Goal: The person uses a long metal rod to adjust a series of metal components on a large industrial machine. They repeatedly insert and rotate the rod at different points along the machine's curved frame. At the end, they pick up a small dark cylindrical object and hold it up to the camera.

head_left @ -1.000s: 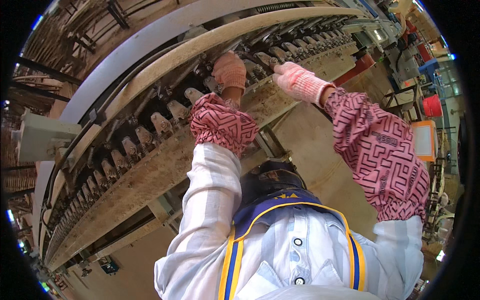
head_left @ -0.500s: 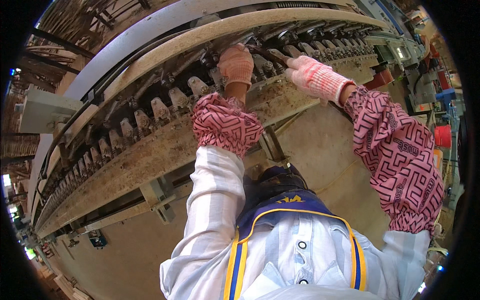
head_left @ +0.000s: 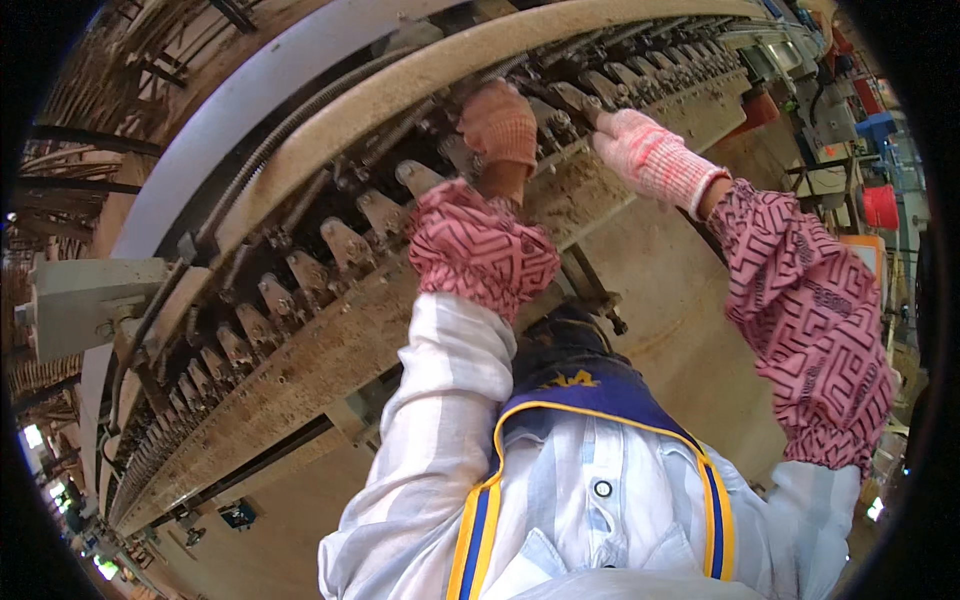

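A long machine carries a curved row of worn metal tabs (head_left: 347, 245) with bolts and springs. My left hand (head_left: 500, 125), in an orange-pink knit glove, reaches in among the tabs near the upper middle. Its fingers bend down out of sight behind the back of the hand, so I cannot see what they touch. My right hand (head_left: 645, 155), in a pale pink glove, is closed at the front of the row. From its fingers a slim dark metal tool (head_left: 562, 100) slants toward my left hand; its far end is hard to make out.
A dusty rail (head_left: 440, 60) runs above the row, and a rusty ledge (head_left: 330, 345) lies along its front. A grey box (head_left: 90, 305) juts out at the left. Farther right stand a red cylinder (head_left: 880, 207) and other equipment. Concrete floor (head_left: 670, 290) lies below.
The view has shifted, so the machine sits differently in the picture. Both hands stay at the same part of the row, and the right keeps hold of the dark tool.
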Available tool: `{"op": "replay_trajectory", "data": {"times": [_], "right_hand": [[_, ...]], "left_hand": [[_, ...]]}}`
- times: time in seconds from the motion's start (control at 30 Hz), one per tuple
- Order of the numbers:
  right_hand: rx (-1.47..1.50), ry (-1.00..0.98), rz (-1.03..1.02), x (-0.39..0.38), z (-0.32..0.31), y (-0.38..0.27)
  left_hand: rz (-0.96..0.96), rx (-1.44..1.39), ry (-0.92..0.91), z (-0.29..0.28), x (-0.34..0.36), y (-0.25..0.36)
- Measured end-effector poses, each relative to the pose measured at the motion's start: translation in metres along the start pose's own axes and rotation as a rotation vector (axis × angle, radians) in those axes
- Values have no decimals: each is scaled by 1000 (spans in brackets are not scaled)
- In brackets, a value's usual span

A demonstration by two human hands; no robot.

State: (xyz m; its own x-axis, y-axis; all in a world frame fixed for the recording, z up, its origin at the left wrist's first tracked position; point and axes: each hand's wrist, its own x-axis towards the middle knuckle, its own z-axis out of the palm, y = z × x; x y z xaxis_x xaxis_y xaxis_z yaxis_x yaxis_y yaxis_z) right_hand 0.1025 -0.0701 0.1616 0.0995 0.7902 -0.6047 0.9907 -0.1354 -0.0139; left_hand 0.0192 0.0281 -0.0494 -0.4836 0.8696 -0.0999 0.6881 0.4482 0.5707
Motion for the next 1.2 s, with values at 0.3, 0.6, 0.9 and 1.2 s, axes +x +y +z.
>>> {"op": "replay_trajectory", "data": {"times": [0.3, 0.6, 0.9, 1.2], "right_hand": [[495, -47, -161, -6, 29, 69], [681, 10, -126, 22, 62, 89], [583, -31, -67, 28, 47, 74], [590, 3, -229, 23, 32, 74]], "left_hand": [[111, -45, -73, -53, -20, 9], [-12, 93, -185, -62, -20, 21], [100, 80, -165, -54, -16, 10], [-104, 43, -359, -64, -5, 16]]}}
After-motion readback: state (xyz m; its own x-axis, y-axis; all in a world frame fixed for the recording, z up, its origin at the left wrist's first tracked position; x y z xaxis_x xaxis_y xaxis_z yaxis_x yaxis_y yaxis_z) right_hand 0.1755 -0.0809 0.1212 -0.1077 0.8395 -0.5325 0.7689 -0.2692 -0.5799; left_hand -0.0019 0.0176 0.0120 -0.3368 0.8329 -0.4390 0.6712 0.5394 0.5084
